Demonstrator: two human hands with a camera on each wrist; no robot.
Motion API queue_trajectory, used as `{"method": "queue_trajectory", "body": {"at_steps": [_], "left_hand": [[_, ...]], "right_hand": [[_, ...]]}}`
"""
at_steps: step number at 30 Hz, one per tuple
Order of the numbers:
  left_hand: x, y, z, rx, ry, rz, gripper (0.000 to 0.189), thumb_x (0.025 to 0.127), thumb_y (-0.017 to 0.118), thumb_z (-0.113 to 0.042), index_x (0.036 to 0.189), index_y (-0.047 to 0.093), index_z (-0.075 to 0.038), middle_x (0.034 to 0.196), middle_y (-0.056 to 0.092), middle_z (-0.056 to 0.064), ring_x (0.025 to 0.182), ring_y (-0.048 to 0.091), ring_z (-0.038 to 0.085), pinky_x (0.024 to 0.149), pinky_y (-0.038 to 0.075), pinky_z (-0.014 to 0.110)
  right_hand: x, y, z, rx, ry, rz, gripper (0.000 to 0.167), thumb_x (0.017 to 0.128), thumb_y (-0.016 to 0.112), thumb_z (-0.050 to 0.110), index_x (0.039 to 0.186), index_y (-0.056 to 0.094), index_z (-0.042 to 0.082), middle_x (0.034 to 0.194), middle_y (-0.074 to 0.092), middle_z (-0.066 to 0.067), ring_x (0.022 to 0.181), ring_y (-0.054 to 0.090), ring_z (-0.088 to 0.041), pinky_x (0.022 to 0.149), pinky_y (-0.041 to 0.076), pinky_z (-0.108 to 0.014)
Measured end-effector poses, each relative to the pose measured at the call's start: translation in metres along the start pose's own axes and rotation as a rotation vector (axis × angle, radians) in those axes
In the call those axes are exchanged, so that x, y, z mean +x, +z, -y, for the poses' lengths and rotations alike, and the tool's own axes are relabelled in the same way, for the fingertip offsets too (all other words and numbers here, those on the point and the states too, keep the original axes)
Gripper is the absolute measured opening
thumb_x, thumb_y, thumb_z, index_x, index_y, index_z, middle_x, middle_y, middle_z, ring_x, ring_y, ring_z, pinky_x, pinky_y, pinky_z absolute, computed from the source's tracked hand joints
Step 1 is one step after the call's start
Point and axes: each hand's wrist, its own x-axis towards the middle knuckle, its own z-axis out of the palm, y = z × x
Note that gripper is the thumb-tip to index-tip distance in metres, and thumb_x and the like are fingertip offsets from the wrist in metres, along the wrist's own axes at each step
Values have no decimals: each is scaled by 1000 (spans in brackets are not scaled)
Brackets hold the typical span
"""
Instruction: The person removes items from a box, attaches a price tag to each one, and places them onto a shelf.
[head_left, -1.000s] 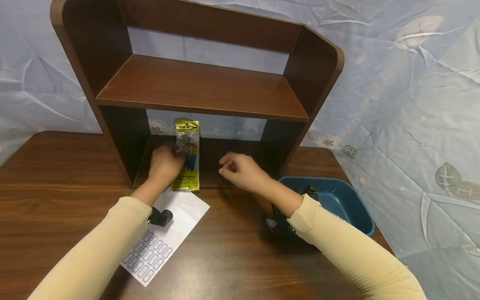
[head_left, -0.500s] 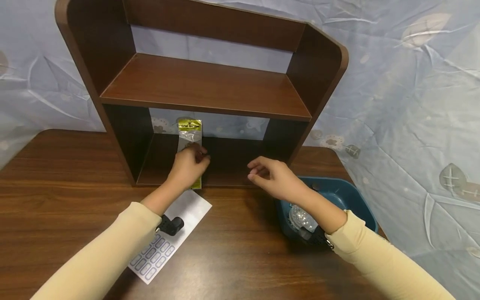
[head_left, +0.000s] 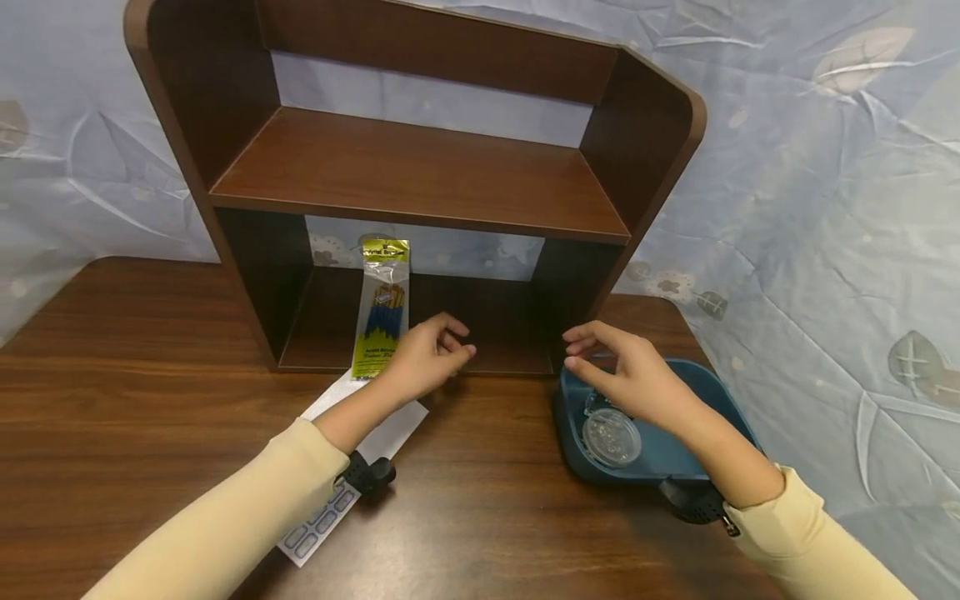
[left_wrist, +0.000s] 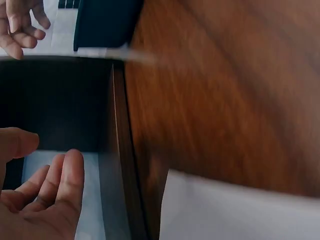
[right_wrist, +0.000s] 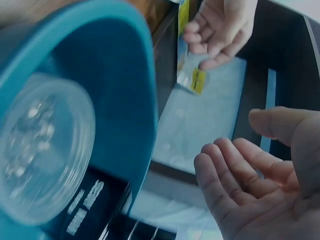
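Observation:
My left hand (head_left: 429,357) is in front of the shelf's lower compartment, thumb and fingers apart with nothing between them. Just left of it, a packet of artist brushes (head_left: 386,308) with yellow-green ends and blue-handled brushes stands upright, leaning back in the compartment. My right hand (head_left: 637,375) hovers over the near-left part of a blue plastic bin (head_left: 570,454), its fingers loosely bent and holding nothing. A round clear container (head_left: 612,437) with small shiny pieces lies in the bin. In the right wrist view, a dark item (right_wrist: 95,205) with white lettering shows beside that container.
A brown two-tier wooden shelf (head_left: 420,171) stands at the back of the wooden table (head_left: 480,517). A white sheet with printed labels (head_left: 401,429) lies under my left forearm. Patterned cloth (head_left: 825,250) hangs behind and to the right.
My left hand has left the brush packet and moved right, uncovering it. The right hand has moved right, from in front of the shelf to over the bin, revealing the clear container.

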Motion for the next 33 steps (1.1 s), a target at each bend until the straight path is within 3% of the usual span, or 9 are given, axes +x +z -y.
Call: {"method": "queue_trajectory", "body": {"at_steps": [5,9,13,18,22,25,29,33], "left_hand": [[-7,18,-7,-134,-45,96,39,99,71,-16,132,59,3,102,75,18,83,76,28,76,65,36],[-11,34,-12,-241,-73,165,41,99,71,-13,134,57,3,103,74,19,92,76,38,81,66,41],[-14,49,-15,-323,-90,212,41,98,70,-9,133,55,6,101,71,20,94,75,41,82,66,41],[-19,68,-19,-376,-124,255,45,96,72,-8,135,54,5,98,69,17,90,76,39,82,66,42],[-23,80,-21,-401,-128,282,48,94,73,-7,135,52,5,97,70,17,81,76,28,78,66,40],[-26,88,-21,-442,-130,298,49,93,73,-5,135,50,5,97,70,17,77,73,21,78,66,40],[-29,98,-22,-518,-152,318,49,94,73,-4,136,50,6,97,68,15,78,73,20,81,66,40],[-30,106,-24,-594,-174,324,48,95,72,-2,136,49,7,97,66,12,81,74,21,80,66,36]], "right_hand": [[-14,-9,-12,-55,-2,-45,34,104,67,26,134,63,12,127,73,-10,120,70,-31,75,55,-29],[-23,-13,-25,-99,-20,-101,34,103,69,26,134,64,14,128,72,-8,121,70,-33,89,60,-44],[-30,-15,-38,-112,-25,-143,36,101,71,24,134,63,13,128,71,-7,118,70,-29,100,56,-51],[-40,-16,-54,-82,11,-153,40,101,72,23,138,61,12,132,69,-13,119,66,-31,100,57,-40],[-45,-15,-65,-53,39,-151,44,99,74,23,139,60,10,134,68,-15,117,68,-32,94,55,-19],[-47,-14,-73,-40,66,-138,47,99,75,24,140,59,8,134,68,-15,115,69,-23,92,53,-12],[-50,-13,-80,-37,79,-119,50,98,76,23,141,58,5,133,67,-15,116,68,-24,94,57,-21],[-51,-12,-85,-48,78,-91,51,97,77,21,140,57,3,131,67,-19,117,67,-38,97,59,-42]]}}
